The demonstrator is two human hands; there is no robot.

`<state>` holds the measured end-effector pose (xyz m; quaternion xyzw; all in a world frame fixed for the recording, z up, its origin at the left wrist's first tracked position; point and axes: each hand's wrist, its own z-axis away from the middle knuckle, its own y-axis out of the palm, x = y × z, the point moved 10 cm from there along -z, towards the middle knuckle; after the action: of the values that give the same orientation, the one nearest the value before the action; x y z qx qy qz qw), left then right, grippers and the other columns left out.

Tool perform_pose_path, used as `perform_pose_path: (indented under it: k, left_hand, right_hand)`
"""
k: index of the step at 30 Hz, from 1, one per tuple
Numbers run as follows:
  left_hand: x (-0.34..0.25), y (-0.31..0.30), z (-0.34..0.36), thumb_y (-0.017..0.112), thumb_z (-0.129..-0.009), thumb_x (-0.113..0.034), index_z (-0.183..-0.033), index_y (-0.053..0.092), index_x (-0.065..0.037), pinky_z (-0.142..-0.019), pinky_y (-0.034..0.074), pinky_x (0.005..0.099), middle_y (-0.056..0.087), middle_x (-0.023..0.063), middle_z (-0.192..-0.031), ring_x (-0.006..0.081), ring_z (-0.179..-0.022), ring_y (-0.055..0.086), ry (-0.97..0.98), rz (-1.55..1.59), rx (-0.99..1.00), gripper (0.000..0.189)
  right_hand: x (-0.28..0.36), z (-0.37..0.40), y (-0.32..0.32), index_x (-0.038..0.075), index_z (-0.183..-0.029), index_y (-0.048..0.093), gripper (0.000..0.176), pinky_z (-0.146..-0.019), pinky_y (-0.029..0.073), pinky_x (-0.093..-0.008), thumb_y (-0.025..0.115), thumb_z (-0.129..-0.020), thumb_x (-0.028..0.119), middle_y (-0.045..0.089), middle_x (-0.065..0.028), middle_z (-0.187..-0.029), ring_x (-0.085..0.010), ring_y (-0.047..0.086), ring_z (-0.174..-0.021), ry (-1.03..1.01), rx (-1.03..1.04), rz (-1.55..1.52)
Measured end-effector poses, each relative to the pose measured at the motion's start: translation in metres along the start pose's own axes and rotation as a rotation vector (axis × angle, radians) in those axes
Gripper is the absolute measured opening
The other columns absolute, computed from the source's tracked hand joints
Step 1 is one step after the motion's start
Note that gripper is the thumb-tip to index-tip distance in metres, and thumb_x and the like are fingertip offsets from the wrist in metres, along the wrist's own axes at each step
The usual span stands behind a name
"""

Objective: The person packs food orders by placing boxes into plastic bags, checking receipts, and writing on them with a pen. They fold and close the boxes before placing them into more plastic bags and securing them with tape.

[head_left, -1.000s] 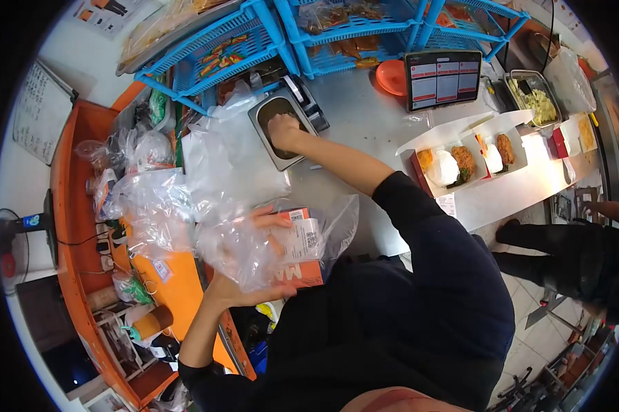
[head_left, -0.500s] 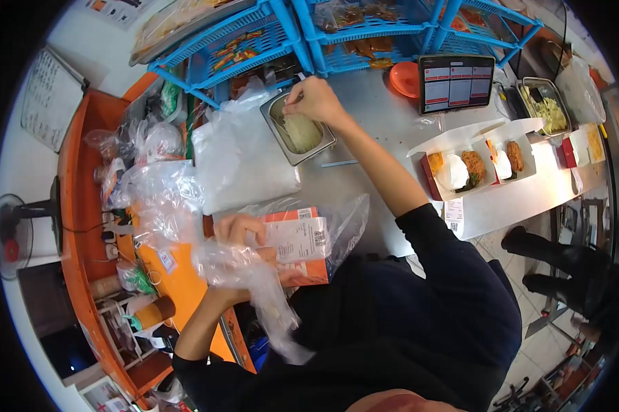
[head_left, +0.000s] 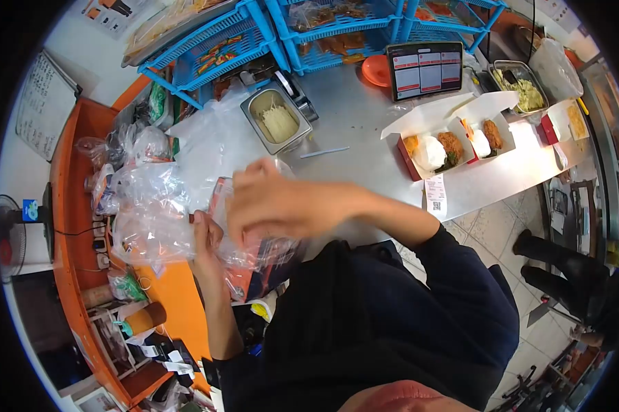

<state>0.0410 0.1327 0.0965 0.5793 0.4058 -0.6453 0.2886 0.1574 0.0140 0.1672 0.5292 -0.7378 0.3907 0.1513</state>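
My left hand (head_left: 210, 240) is closed on a clear plastic bag (head_left: 230, 257) in front of my body. Inside the bag is an orange-and-white box (head_left: 237, 281), mostly covered by plastic and by my hands. My right hand (head_left: 271, 206) hangs just over the bag and is smeared by motion. Its fingers curl inward; anything between them cannot be made out. Beyond the hands, a metal container (head_left: 301, 129) holds a heap of thin pale strands (head_left: 276, 123).
Plastic bags (head_left: 151, 199) pile up on the left. At right are open food boxes (head_left: 409, 159) with rice and fried pieces, a receipt (head_left: 435, 194), a tablet (head_left: 427, 71) and a red bowl (head_left: 376, 71). Blue racks (head_left: 268, 41) line the back. Another person's legs (head_left: 556, 264) show at right.
My right hand has left the metal container and come down over the bag. The bagged box has tilted and my left hand has shifted left. The view has moved slightly.
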Motion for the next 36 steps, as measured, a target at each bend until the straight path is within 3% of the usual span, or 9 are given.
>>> perform_pose_path:
  k: [3, 6, 10, 12, 16, 22, 26, 29, 36]
  left_hand:
    - [0.017, -0.007, 0.016, 0.050, -0.099, -0.034, -0.077, 0.050, -0.008, -0.065, 0.034, 0.0236, 0.045, -0.0007, -0.070, 0.0090, -0.069, 0.043, -0.145, 0.144, -0.119, 0.034]
    - [0.004, 0.004, 0.018, 0.050, -0.099, -0.038, -0.100, 0.061, -0.002, -0.074, 0.039, 0.0274, 0.057, 0.0043, -0.092, 0.0127, -0.080, 0.050, -0.048, -0.116, 0.081, 0.038]
    - [-0.008, 0.005, 0.023, 0.049, -0.099, -0.038, -0.097, 0.061, -0.001, -0.076, 0.040, 0.0287, 0.059, 0.0053, -0.094, 0.0143, -0.082, 0.052, 0.124, -0.174, 0.030, 0.039]
    - [-0.022, 0.036, 0.022, 0.047, -0.099, -0.039, -0.088, 0.057, -0.001, -0.085, 0.037, 0.0281, 0.053, 0.0039, -0.094, 0.0143, -0.092, 0.047, 0.254, -0.746, 0.354, 0.041]
    - [-0.019, 0.040, 0.021, 0.046, -0.100, -0.036, -0.085, 0.053, -0.003, -0.081, 0.037, 0.0295, 0.049, 0.0032, -0.087, 0.0135, -0.085, 0.044, 0.230, -0.399, 0.400, 0.036]
    - [-0.035, 0.023, 0.012, 0.049, -0.100, -0.030, -0.076, 0.050, -0.003, -0.068, 0.038, 0.0308, 0.049, 0.0050, -0.073, 0.0139, -0.073, 0.047, 0.145, -0.360, 0.199, 0.035]
    - [-0.019, 0.005, 0.015, 0.056, -0.096, -0.028, -0.081, 0.051, -0.004, -0.063, 0.040, 0.0299, 0.050, 0.0051, -0.077, 0.0159, -0.072, 0.048, 0.064, -0.471, 0.186, 0.029]
    - [-0.080, -0.004, 0.064, 0.065, -0.090, -0.018, -0.096, 0.065, 0.001, -0.080, 0.046, 0.0342, 0.059, 0.0097, -0.085, 0.0232, -0.086, 0.059, 0.674, -0.592, -0.310, 0.020]
    - [-0.037, -0.009, 0.061, 0.063, -0.089, -0.010, -0.104, 0.067, 0.002, -0.082, 0.046, 0.0308, 0.066, 0.0116, -0.100, 0.0218, -0.090, 0.060, 0.345, -0.444, -0.158, 0.020]
  right_hand:
    - [0.020, 0.009, 0.037, 0.016, -0.077, 0.062, 0.006, -0.091, 0.027, -0.0462, 0.067, -0.080, 0.018, 0.059, 0.0043, -0.082, -0.0160, 0.048, -0.088, -0.101, -0.066, 0.136]
    - [0.013, 0.017, 0.022, 0.016, -0.068, 0.062, 0.011, -0.088, 0.029, -0.0438, 0.070, -0.075, 0.020, 0.058, 0.0046, -0.073, -0.0159, 0.049, -0.085, -0.010, -0.318, 0.318]
    - [-0.011, 0.036, -0.012, 0.015, -0.071, 0.065, 0.015, -0.086, 0.033, -0.0368, 0.079, -0.068, 0.019, 0.057, 0.0056, -0.069, -0.0159, 0.050, -0.075, 0.154, -0.509, 0.286]
    - [-0.012, 0.036, -0.005, 0.015, -0.072, 0.065, 0.014, -0.084, 0.033, -0.0349, 0.079, -0.069, 0.018, 0.058, 0.0054, -0.070, -0.0163, 0.050, -0.075, 0.162, -0.451, 0.283]
    - [-0.019, 0.040, -0.006, 0.015, -0.072, 0.066, 0.011, -0.083, 0.034, -0.0351, 0.077, -0.072, 0.017, 0.059, 0.0048, -0.071, -0.0172, 0.050, -0.076, 0.322, -0.363, 0.307]
    - [0.023, 0.018, 0.042, 0.016, -0.074, 0.066, 0.012, -0.079, 0.033, -0.0358, 0.075, -0.068, 0.014, 0.060, 0.0059, -0.072, -0.0173, 0.050, -0.075, 0.122, -0.150, 0.210]
    - [-0.005, 0.012, 0.045, 0.017, -0.058, 0.048, 0.029, -0.076, 0.028, -0.0380, 0.075, -0.051, 0.010, 0.051, 0.0066, -0.065, -0.0155, 0.048, -0.072, 0.145, -0.685, 0.346]
    - [-0.012, 0.028, 0.047, 0.018, -0.057, 0.041, 0.036, -0.076, 0.025, -0.0398, 0.075, -0.047, 0.012, 0.047, 0.0053, -0.064, -0.0161, 0.047, -0.073, 0.198, -0.813, 0.437]
    - [0.012, 0.036, 0.049, 0.018, -0.058, 0.046, 0.032, -0.079, 0.024, -0.0423, 0.076, -0.049, 0.014, 0.051, 0.0051, -0.069, -0.0172, 0.049, -0.079, 0.110, -0.795, 0.585]
